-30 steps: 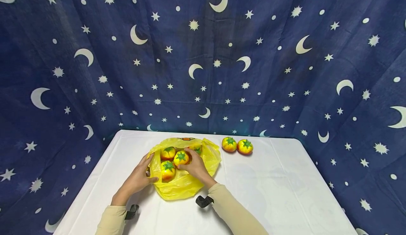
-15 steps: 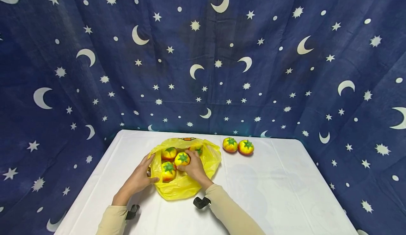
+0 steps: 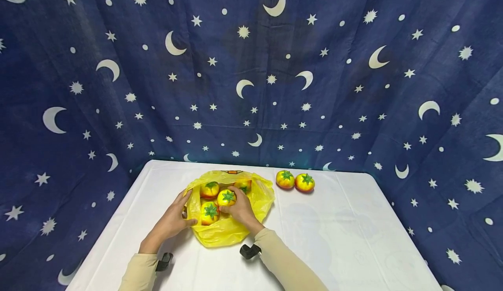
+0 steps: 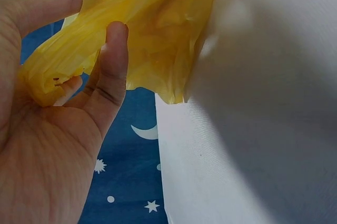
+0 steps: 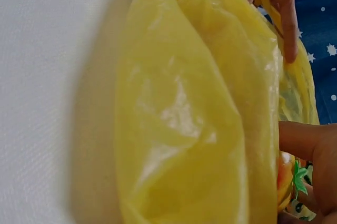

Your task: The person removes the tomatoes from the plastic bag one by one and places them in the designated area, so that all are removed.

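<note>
A yellow plastic bag lies with its mouth spread, several red-and-yellow tomatoes with green star-shaped tops inside. My left hand holds the bag's left edge; in the left wrist view a gathered strip of the bag runs through its fingers. Reaching in from the right, my right hand grips one tomato between thumb and fingers. Beside that lie a front tomato, a back-left tomato and a partly covered tomato. The right wrist view shows mostly the bag's outer side.
Two more tomatoes, a left one and a right one, sit side by side at the table's back, right of the bag. A white cloth covers the table. Behind hangs a dark blue curtain with moons and stars.
The gripped tomato has shifted slightly within the bag, and the right forearm has moved a little left. My left hand keeps its hold on the bag's edge.
</note>
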Motion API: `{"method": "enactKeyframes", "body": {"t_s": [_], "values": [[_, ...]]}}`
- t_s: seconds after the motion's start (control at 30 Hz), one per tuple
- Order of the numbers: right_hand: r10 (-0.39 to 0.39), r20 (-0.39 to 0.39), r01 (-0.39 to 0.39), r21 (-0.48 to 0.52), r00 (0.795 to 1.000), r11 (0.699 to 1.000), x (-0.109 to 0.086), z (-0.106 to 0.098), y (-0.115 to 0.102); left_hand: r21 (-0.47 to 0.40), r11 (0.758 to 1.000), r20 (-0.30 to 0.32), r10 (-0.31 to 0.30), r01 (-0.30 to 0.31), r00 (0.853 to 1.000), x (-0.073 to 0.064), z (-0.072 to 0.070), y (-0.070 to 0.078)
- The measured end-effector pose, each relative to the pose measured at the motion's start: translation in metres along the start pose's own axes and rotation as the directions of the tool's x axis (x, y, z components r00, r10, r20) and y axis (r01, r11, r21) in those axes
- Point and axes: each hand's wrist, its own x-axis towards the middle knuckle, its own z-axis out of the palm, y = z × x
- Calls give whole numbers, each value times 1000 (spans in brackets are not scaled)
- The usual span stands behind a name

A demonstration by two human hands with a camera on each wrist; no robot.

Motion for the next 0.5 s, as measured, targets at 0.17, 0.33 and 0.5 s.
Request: {"method": "enactKeyframes", "body": {"t_s": [0.17, 0.33, 0.5], "values": [[-15, -9, 16, 25, 1000, 1000, -4, -8, -5, -5, 1000, 0, -10, 10, 1000, 1, -1, 1], [-55, -4, 55, 55, 998, 997, -9, -21, -13, -5, 1000, 2, -5, 5, 1000, 2, -2, 0], [-56, 18, 54, 77, 998, 996, -16, -30, -19, -4, 1000, 6, -12, 12, 1000, 0, -1, 2]]}}
